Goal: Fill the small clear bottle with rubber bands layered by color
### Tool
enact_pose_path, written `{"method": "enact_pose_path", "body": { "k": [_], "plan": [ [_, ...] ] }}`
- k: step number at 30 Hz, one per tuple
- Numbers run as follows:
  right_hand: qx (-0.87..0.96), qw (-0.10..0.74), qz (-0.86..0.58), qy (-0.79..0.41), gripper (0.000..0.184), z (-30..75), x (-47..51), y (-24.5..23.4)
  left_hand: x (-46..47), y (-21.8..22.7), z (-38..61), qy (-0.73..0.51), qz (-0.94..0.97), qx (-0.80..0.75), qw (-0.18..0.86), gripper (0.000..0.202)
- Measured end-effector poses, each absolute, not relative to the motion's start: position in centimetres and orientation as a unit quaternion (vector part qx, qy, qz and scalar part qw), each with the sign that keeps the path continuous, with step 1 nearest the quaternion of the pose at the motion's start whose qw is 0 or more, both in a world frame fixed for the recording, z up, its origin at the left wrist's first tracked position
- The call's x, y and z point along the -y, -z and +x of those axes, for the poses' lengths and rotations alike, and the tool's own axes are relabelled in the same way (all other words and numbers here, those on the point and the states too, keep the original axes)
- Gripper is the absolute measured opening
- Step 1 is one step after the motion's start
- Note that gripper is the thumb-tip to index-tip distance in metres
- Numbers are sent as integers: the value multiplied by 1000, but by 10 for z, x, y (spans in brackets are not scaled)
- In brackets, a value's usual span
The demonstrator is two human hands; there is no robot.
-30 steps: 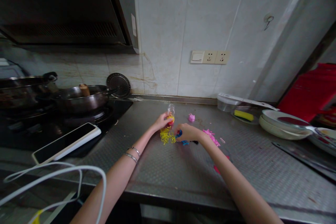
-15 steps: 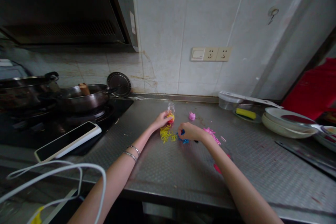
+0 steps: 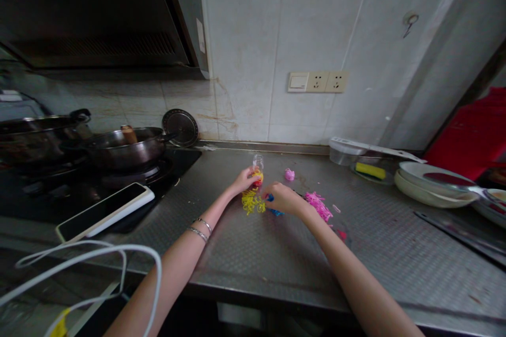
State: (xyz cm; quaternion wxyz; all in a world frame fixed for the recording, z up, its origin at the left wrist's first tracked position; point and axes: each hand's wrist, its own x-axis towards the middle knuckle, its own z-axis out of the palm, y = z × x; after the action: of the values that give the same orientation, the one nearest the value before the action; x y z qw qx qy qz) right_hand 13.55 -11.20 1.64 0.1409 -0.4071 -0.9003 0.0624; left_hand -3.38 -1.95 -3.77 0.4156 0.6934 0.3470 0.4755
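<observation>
My left hand point(image 3: 245, 180) is closed around a small clear plastic bottle point(image 3: 258, 160) lying on the counter, with red and yellow bands showing inside its near end. Just in front of it is a loose heap of yellow rubber bands point(image 3: 249, 202). My right hand point(image 3: 280, 197) hovers between that heap and the blue rubber bands point(image 3: 276, 212), its fingers pinched together at the yellow heap's right side. Whatever they grip is too small to tell. Pink rubber bands point(image 3: 318, 206) spread beside my right wrist, and a pink bundle point(image 3: 289, 174) lies farther back.
A steel counter point(image 3: 237, 258) holds everything. On the left are a stove with pans point(image 3: 124, 150) and a white-edged device point(image 3: 105, 210); a white cable point(image 3: 158, 274) loops in front. To the right stand bowls point(image 3: 430, 195), a yellow sponge point(image 3: 370, 170) and a long dark utensil point(image 3: 454, 234).
My right hand has shifted left, toward the yellow rubber bands, uncovering more of the pink ones. The left hand stays on the bottle.
</observation>
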Motion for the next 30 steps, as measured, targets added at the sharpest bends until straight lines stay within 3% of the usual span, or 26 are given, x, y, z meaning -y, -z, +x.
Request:
{"method": "enact_pose_path", "body": {
  "k": [5,10,30],
  "plan": [
    [903,76,-422,9,24,127,123,-16,20,39,-33,-472,700,-339,416,39],
    [893,66,-444,34,25,122,126,-15,22,38,-33,-467,702,-345,412,37],
    [888,243,-383,-75,26,112,122,-3,15,44,-35,-480,684,-340,431,45]
  ]
}}
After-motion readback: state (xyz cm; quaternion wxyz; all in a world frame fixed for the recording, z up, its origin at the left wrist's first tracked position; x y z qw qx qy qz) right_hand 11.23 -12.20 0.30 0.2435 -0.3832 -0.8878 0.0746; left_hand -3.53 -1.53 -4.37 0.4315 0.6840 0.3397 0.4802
